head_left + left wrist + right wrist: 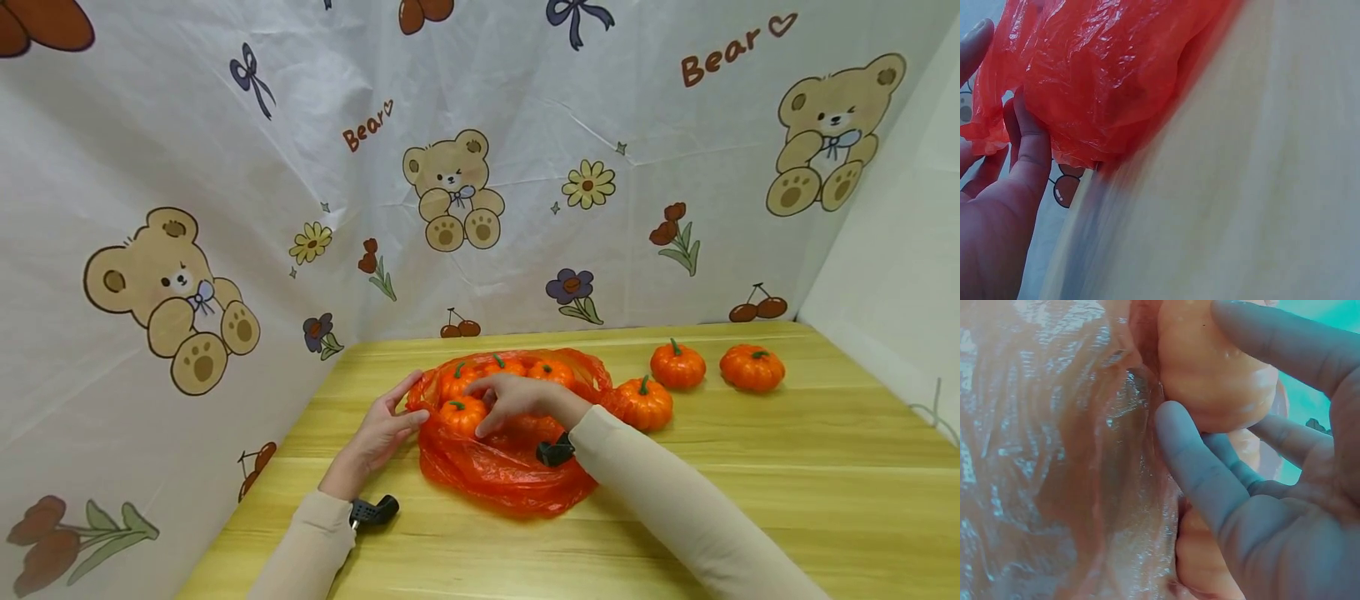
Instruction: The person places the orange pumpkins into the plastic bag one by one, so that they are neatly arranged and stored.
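Note:
A crumpled red plastic bag (pixel 510 479) lies spread on the table with its mouth up and several small orange pumpkins inside. At the bag's left rim is my left hand (pixel 382 429), its thumb on the near side and fingers behind, holding the thin plastic (pixel 1104 75). My right hand (pixel 517 398) reaches into the mouth from the right and grips the front-left pumpkin (pixel 461 417). Close up in the right wrist view, the thumb and fingers lie round this pumpkin's (pixel 1210 369) sides. Its far side is hidden.
A pumpkin (pixel 647 406) sits against the bag's right edge, and two more, one nearer (pixel 677 367) and one farther right (pixel 752 369), stand at the table's back right. A bear-printed cloth (pixel 525 283) hangs behind and to the left of the wooden table (pixel 787 500).

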`<move>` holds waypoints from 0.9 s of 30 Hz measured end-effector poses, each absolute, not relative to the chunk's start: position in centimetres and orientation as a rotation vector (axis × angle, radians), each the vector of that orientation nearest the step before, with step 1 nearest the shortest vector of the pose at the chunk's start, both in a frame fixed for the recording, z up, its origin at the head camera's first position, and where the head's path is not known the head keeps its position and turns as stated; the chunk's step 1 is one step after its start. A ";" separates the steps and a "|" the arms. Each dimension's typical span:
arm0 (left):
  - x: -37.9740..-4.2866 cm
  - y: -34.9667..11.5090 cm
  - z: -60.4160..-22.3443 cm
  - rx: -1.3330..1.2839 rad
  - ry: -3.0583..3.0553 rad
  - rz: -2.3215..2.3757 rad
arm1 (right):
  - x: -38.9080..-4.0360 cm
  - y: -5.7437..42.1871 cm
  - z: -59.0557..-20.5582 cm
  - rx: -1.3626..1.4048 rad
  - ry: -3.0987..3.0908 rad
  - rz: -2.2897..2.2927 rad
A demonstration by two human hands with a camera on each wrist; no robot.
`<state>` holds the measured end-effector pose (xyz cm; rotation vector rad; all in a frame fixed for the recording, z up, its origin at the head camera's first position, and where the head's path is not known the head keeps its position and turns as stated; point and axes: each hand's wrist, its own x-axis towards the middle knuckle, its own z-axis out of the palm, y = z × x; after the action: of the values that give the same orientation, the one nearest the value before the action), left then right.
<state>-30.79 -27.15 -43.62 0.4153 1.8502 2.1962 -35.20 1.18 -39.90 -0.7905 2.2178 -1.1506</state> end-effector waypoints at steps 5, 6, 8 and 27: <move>-30.9 -27.3 -43.7 0.417 1.853 2.188 | -35.0 0.9 -40.2 -0.821 2.240 -1.138; -30.9 -27.3 -43.8 0.422 1.850 2.191 | -35.0 0.8 -40.2 -0.828 2.246 -1.136; -31.0 -27.3 -43.9 0.432 1.852 2.190 | -34.9 0.8 -40.1 -0.837 2.258 -1.128; -31.0 -27.2 -44.0 0.432 1.841 2.196 | -35.3 3.7 -37.7 -0.782 2.217 -1.170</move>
<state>-30.98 -27.24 -43.98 0.4320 1.8414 2.1955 -35.30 3.66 -37.70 -0.7818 2.2172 -1.1702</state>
